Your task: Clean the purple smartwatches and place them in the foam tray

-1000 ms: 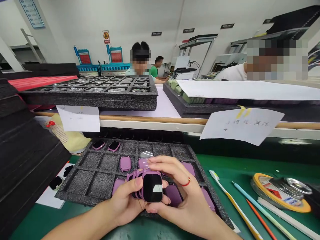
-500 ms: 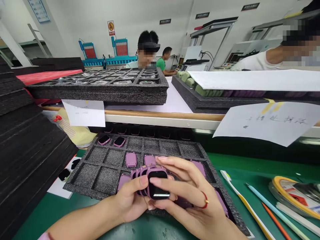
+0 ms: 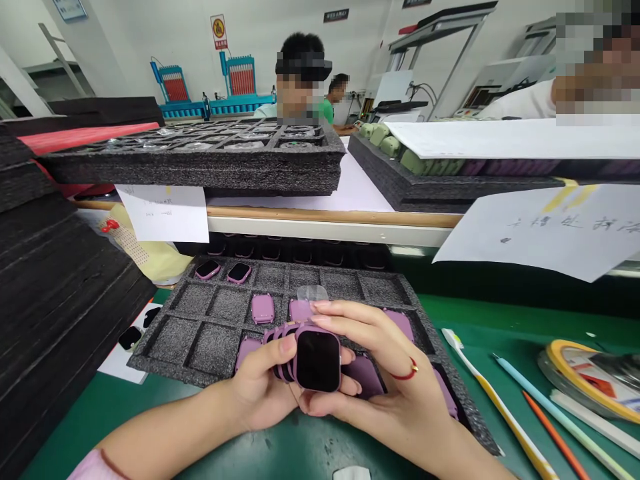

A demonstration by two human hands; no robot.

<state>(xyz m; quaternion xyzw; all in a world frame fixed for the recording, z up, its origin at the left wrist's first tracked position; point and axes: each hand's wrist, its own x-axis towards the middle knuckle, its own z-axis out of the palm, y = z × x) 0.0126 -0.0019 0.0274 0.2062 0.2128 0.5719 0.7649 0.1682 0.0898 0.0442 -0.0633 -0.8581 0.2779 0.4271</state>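
Note:
A stack of purple smartwatch cases (image 3: 319,360) is held in my left hand (image 3: 267,393), thumb along the left side, the front dark screen facing me. My right hand (image 3: 380,373) curves round the front watch, with its thumb at the lower edge and fingertips at the top. A clear film (image 3: 313,293) shows just beyond those fingertips; whether they grip it I cannot tell. Beneath my hands lies a black foam tray (image 3: 170,343). Its compartments hold purple cases, such as one lying back up (image 3: 263,309) and two with screens up, including this watch (image 3: 239,273).
At right lie a toothbrush (image 3: 475,373), a blue pen-like stick (image 3: 545,393), an orange stick (image 3: 553,433) and tape rolls (image 3: 585,373). Foam trays (image 3: 60,300) are stacked at left. A shelf edge (image 3: 320,223) crosses ahead, bearing a foam tray (image 3: 210,167). Co-workers sit beyond.
My right index finger has lifted off the front screen to its top edge. Clear film now shows beyond my fingertips. A white piece appears at the bottom edge. The view has shifted slightly.

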